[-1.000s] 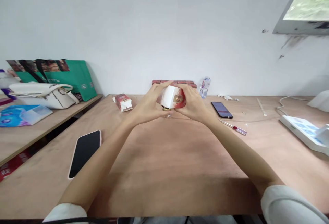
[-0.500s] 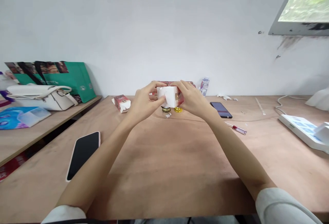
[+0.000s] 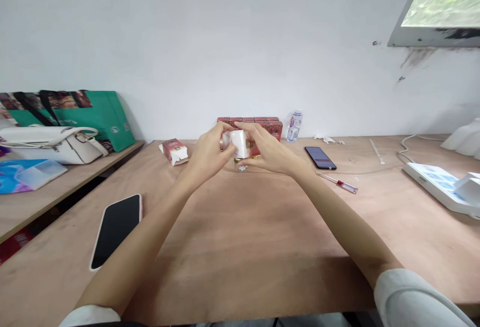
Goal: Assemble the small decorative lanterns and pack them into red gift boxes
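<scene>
A small red and white box [image 3: 239, 143] is held up between both hands over the far middle of the table, its white side facing me. My left hand [image 3: 212, 151] grips it from the left, thumb against the white side. From the right, my right hand [image 3: 265, 148] has its fingers on the top and red side. Just below the box, small gold and clear items [image 3: 241, 167] lie partly hidden. Behind the hands stands a row of red boxes [image 3: 275, 128] by the wall. Another red box [image 3: 175, 151] with a torn white end lies left of my left hand.
A phone [image 3: 116, 229] lies at the left, another phone [image 3: 320, 158] at the right beside a screwdriver [image 3: 341, 183]. Farther right is a white power strip [image 3: 438, 187]. A clear bottle [image 3: 294, 126] stands by the wall. A white handbag [image 3: 56, 144] and green bag [image 3: 108, 117] occupy the left shelf.
Both hands and the box have shifted slightly left and lower, and the box is turned a little. More of the red box row shows behind them. The view has moved slightly.
</scene>
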Demonstrator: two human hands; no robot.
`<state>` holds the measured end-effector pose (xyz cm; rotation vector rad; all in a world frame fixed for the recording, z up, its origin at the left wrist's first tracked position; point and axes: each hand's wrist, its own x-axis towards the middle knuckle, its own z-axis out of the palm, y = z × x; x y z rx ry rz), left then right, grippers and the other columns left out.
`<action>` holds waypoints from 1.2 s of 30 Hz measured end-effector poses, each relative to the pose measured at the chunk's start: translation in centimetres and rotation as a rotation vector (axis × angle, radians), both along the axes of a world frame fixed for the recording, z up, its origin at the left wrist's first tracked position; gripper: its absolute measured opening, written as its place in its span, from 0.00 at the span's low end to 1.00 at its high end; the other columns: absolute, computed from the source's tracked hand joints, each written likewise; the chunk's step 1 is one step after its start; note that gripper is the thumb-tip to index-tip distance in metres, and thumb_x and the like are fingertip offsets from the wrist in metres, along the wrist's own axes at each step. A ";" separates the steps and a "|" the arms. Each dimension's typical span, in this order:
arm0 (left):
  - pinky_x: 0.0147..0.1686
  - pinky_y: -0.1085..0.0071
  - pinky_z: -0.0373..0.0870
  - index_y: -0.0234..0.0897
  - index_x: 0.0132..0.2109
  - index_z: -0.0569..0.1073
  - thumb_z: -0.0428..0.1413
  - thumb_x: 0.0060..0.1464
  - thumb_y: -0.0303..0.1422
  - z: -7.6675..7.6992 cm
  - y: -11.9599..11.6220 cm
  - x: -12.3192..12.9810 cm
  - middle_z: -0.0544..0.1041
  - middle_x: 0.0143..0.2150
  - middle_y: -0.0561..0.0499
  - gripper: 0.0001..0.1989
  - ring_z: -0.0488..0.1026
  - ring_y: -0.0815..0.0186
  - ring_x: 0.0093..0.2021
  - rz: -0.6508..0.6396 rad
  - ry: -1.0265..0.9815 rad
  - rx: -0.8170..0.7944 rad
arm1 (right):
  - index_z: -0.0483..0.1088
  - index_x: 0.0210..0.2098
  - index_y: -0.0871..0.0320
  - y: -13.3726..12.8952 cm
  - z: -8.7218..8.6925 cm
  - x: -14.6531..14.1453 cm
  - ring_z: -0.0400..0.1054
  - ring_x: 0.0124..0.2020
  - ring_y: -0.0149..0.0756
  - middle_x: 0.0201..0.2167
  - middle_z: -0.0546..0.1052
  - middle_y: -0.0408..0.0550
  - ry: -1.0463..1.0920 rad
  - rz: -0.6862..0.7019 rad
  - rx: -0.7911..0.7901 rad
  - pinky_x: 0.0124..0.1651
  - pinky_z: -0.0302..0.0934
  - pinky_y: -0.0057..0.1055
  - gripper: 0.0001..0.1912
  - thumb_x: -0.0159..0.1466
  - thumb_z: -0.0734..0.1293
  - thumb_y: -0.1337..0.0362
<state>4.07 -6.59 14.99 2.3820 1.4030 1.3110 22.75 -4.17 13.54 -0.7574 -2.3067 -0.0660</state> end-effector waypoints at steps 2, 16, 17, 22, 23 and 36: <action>0.27 0.72 0.67 0.39 0.45 0.70 0.51 0.50 0.28 0.3 -0.1 -0.3 0.77 0.43 0.51 0.13 0.70 0.71 0.25 -0.025 -0.030 -0.047 | 0.51 0.63 0.48 -0.5 0.2 0.0 0.65 0.54 0.46 0.60 0.63 0.55 0.035 0.089 -0.035 0.49 0.67 0.46 0.35 0.61 0.69 0.60; 0.31 0.71 0.71 0.40 0.38 0.76 0.60 0.47 0.28 -0.1 0.3 -0.2 0.76 0.41 0.52 0.09 0.73 0.69 0.30 0.007 -0.123 0.048 | 0.60 0.47 0.58 -0.6 0.4 -0.1 0.65 0.54 0.51 0.51 0.68 0.59 -0.147 -0.014 0.162 0.45 0.68 0.46 0.18 0.59 0.68 0.70; 0.31 0.71 0.70 0.40 0.38 0.76 0.60 0.46 0.28 -0.2 0.3 -0.1 0.75 0.41 0.52 0.09 0.73 0.70 0.28 0.024 -0.102 0.067 | 0.60 0.46 0.58 -0.6 0.4 -0.1 0.66 0.52 0.50 0.50 0.68 0.59 -0.156 -0.026 0.151 0.43 0.69 0.45 0.18 0.58 0.68 0.72; 0.32 0.71 0.69 0.41 0.39 0.77 0.59 0.48 0.27 -0.8 0.4 0.3 0.73 0.37 0.54 0.09 0.72 0.70 0.28 0.048 -0.023 0.145 | 0.59 0.42 0.59 -0.4 0.3 -0.1 0.64 0.50 0.49 0.48 0.65 0.59 -0.151 -0.046 0.138 0.40 0.66 0.42 0.17 0.55 0.65 0.77; 0.32 0.71 0.69 0.41 0.40 0.77 0.60 0.49 0.28 -0.9 0.4 0.3 0.72 0.37 0.53 0.09 0.72 0.70 0.28 0.039 -0.016 0.156 | 0.58 0.41 0.58 -0.3 0.3 0.0 0.64 0.49 0.48 0.47 0.65 0.58 -0.136 -0.041 0.138 0.40 0.66 0.42 0.17 0.55 0.65 0.77; 0.35 0.69 0.73 0.43 0.43 0.78 0.62 0.51 0.35 0.4 -0.2 -0.4 0.75 0.42 0.52 0.11 0.73 0.70 0.29 -0.041 -0.049 0.182 | 0.58 0.40 0.54 0.2 0.9 1.4 0.62 0.52 0.46 0.48 0.66 0.55 0.116 0.173 0.032 0.37 0.66 0.38 0.15 0.56 0.66 0.66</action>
